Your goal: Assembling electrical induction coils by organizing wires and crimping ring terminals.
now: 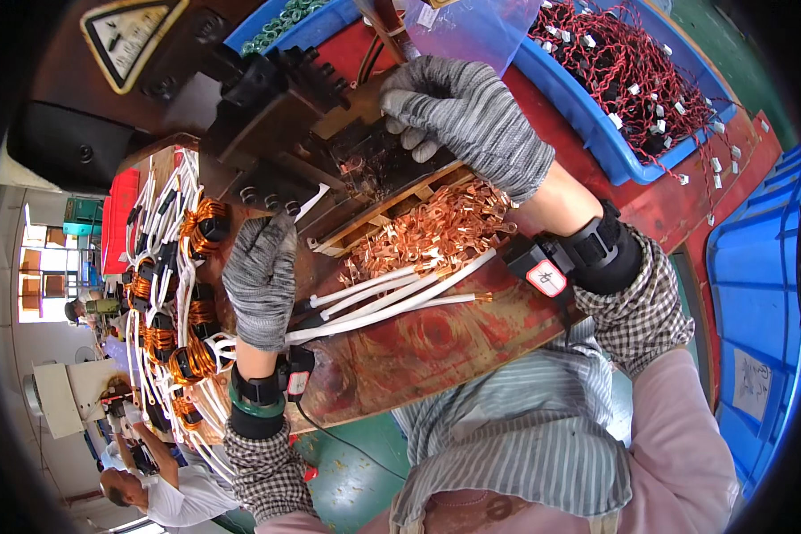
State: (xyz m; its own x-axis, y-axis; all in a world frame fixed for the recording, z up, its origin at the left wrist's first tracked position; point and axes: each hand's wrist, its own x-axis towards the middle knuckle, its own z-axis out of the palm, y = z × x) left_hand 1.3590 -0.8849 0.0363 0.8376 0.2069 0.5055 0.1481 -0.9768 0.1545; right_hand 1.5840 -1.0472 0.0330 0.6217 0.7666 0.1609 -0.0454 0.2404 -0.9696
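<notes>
My left hand (262, 280), in a grey knitted glove, is closed beside the press; a white-sleeved wire end (312, 202) sticks out past its fingertips toward the tooling. My right hand (472, 120), gloved alike, curls its fingers at the right of the press tooling (351, 169). What its fingertips hold, if anything, is hidden. Below that hand lies a heap of copper terminal lugs (440, 222) in a wooden-edged tray (343, 242). Several white-sleeved wires (392, 307) stretch across the bench from beside my left wrist, one showing a bare copper end.
Copper-wound coils (158, 338) with white leads crowd the left of the bench (418, 347). At the upper right, a blue bin (627, 165) holds red-and-black twisted wires (627, 76). A large blue crate (752, 303) stands right. Another person (169, 494) works at lower left.
</notes>
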